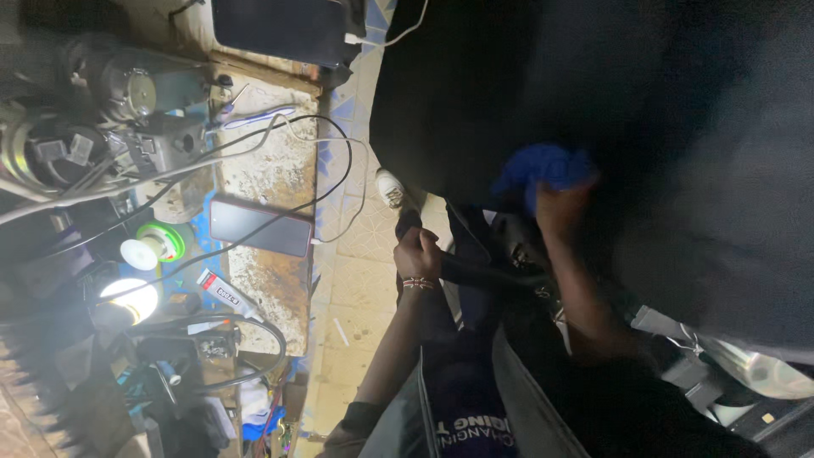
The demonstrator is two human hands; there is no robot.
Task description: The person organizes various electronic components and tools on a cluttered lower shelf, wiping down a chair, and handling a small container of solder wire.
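The left hand, with a bead band on its wrist, is closed around a black tool handle. The right hand squeezes a soft blue cloth against a big dark object. Left of the left hand, on the worn work table, lies a flat dark phone. Below the phone lies a small white and red glue tube. Further left sits a round green and white tape roll.

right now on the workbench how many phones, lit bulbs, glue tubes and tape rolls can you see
phone: 1
lit bulb: 1
glue tube: 1
tape roll: 1
total: 4
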